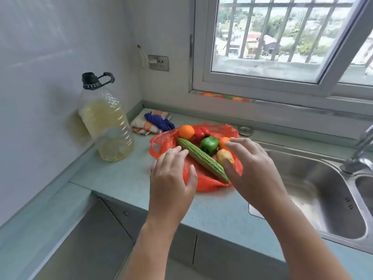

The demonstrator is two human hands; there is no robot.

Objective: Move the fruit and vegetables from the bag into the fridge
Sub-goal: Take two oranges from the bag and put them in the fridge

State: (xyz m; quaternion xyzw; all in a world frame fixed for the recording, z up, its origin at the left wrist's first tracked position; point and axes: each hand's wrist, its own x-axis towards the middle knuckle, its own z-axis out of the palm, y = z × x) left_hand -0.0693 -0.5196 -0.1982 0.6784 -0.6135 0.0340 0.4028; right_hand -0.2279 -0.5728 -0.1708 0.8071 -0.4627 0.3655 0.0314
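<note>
The bag, a red-orange plastic one, lay spread flat and open on the pale green counter, between the person's two hands. The left hand hovered over its near left part with fingers spread and nothing held; its fingertips reached just beside the middle of the bitter gourd, though whether they touched it could not be told. The right hand was likewise open, fingers apart and empty, above the bag's right side, its thumb close to the gourd's near end and to the potato.

The gourd was the long piece: its axis ran diagonally, the near end pointing toward the sink side at lower right, the far end toward the upper left, so it lay across the gap between the hands. Just right of it sat the potato, and beyond that the green pepper. An orange was partly hidden behind the right fingertips. Farther back lay a red pepper and a second orange near the gourd's far tip.

Left of the bag stood a large oil bottle against the wall. Behind the bag lay a striped cloth with a blue glove on it, and above them a wall socket beside the barred window.
</note>
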